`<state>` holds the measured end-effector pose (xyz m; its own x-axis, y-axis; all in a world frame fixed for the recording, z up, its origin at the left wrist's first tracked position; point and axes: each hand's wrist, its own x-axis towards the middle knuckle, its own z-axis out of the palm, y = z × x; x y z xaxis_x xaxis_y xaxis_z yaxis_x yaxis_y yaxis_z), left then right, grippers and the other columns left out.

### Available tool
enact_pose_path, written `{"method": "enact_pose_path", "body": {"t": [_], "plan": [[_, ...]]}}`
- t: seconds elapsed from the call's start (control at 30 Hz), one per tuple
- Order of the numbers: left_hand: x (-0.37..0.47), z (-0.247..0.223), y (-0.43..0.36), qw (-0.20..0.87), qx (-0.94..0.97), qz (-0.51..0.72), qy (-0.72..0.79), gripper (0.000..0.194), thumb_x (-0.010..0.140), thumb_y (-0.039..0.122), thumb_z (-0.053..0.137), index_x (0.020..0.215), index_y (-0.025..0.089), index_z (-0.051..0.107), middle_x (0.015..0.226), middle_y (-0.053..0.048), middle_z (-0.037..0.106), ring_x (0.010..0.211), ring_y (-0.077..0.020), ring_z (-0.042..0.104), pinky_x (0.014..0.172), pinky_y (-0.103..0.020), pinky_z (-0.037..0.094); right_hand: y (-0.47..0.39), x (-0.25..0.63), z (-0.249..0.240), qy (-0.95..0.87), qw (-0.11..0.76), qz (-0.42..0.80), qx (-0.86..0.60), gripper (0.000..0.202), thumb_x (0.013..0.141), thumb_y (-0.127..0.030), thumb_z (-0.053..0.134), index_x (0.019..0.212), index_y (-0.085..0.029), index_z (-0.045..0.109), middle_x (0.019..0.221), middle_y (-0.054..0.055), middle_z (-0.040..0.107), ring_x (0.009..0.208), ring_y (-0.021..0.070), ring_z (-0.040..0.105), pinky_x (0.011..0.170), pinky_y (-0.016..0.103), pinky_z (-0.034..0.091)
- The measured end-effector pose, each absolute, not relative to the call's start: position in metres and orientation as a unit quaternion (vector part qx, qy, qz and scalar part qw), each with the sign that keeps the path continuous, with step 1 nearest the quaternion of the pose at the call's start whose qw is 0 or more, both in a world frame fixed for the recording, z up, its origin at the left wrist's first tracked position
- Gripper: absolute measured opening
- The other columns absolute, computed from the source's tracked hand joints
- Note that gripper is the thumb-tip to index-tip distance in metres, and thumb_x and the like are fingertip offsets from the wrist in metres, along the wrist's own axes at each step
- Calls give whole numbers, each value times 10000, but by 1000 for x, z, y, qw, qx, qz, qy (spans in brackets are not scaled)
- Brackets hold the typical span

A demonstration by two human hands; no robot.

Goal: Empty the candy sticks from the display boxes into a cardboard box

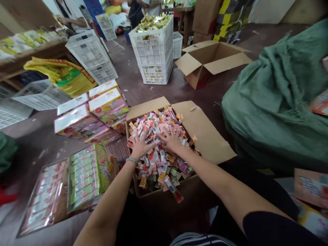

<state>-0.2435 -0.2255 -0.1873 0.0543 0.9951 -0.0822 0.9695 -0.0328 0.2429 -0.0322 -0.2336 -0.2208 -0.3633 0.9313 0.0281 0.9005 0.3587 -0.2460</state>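
In front of me stands an open cardboard box (205, 131), heaped with small wrapped candy packets (161, 164) in pink, orange and green. My left hand (140, 145) rests on the heap with its fingers spread, a bracelet at the wrist. Close beside it, my right hand (170, 139) also lies on the packets, fingers apart and stretched out. Both hands touch the packets; neither visibly grips one. One loose packet (174, 189) hangs over the box's near edge.
Left of the box are stacked display cartons (89, 116) and two wrapped trays of packets (83, 177). A large green sack (276, 99) bulges at the right. Farther back stand another open carton (200, 73), white crates (153, 44) and a yellow bag (64, 77). People work behind.
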Motion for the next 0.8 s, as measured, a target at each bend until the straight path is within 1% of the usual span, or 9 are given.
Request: {"method": "enact_pose_path", "body": {"t": [0.07, 0.13, 0.2, 0.33, 0.43, 0.53, 0.63, 0.7, 0.8], "plan": [[-237, -199, -226, 116, 709, 17, 695, 1082, 804, 757, 710, 1703, 352, 264, 1796, -131, 58, 1609, -534, 54, 1218, -777, 187, -211, -33, -223, -814, 90, 93, -567, 615, 1043, -520, 509, 1636, -398, 405, 1775, 94, 128, 1600, 506, 121, 1145, 852, 245], [-233, -215, -219, 119, 694, -12, 710, 1036, 863, 753, 637, 1714, 329, 229, 1796, -139, 39, 1613, -527, 37, 1211, -798, 152, -192, -30, -227, -819, 84, 89, -561, 590, 1055, -540, 472, 1623, -387, 433, 1777, 82, 130, 1604, 501, 95, 1149, 848, 249], [-231, -231, -209, 126, 678, -6, 725, 966, 925, 745, 543, 1720, 311, 206, 1797, -129, 39, 1629, -480, 20, 1237, -772, 105, -176, -25, -232, -827, 73, 86, -551, 617, 1054, -605, 444, 1625, -372, 433, 1775, 75, 144, 1605, 504, 56, 1146, 842, 264], [-233, -254, -195, 136, 671, 24, 729, 916, 976, 763, 419, 1725, 293, 182, 1798, -119, -4, 1642, -430, -28, 1247, -758, 69, -156, -12, -250, -823, 73, 66, -559, 701, 1057, -682, 361, 1656, -318, 386, 1780, 63, 119, 1608, 484, 10, 1191, 731, 310], [-235, -259, -185, 126, 672, 27, 729, 895, 997, 737, 415, 1726, 279, 170, 1796, -127, -34, 1642, -429, -38, 1243, -759, 112, -147, -5, -261, -815, 82, 49, -572, 722, 1060, -693, 333, 1668, -304, 359, 1780, 54, 121, 1614, 454, 12, 1220, 644, 309], [-237, -259, -176, 122, 674, 12, 728, 842, 1018, 683, 433, 1723, 302, 175, 1795, -134, -30, 1638, -453, 1, 1221, -773, 190, -138, -2, -264, -810, 86, 48, -578, 722, 1060, -692, 334, 1665, -299, 358, 1776, 51, 146, 1613, 432, 47, 1227, 605, 317], [-243, -255, -175, 127, 685, 1, 718, 783, 1043, 601, 429, 1723, 314, 168, 1796, -134, -3, 1635, -463, 11, 1195, -778, 260, -133, 0, -258, -812, 74, 62, -576, 697, 1065, -673, 344, 1626, -269, 433, 1773, 66, 159, 1605, 437, 86, 1234, 636, 300], [-249, -247, -180, 150, 696, -19, 702, 768, 1045, 529, 450, 1724, 324, 156, 1797, -126, 24, 1632, -469, 36, 1184, -755, 309, -135, 2, -248, -819, 58, 74, -566, 671, 1064, -654, 381, 1596, -257, 479, 1769, 75, 175, 1601, 445, 105, 1243, 696, 243], [-254, -223, -194, 178, 709, -78, 678, 837, 989, 408, 563, 1725, 261, 192, 1773, -188, 150, 1615, -457, 180, 1232, -643, 316, -154, 5, -229, -833, 27, 101, -543, 667, 1028, -646, 497, 1584, -278, 501, 1750, 95, 236, 1596, 462, 136, 1232, 779, 131]]}}
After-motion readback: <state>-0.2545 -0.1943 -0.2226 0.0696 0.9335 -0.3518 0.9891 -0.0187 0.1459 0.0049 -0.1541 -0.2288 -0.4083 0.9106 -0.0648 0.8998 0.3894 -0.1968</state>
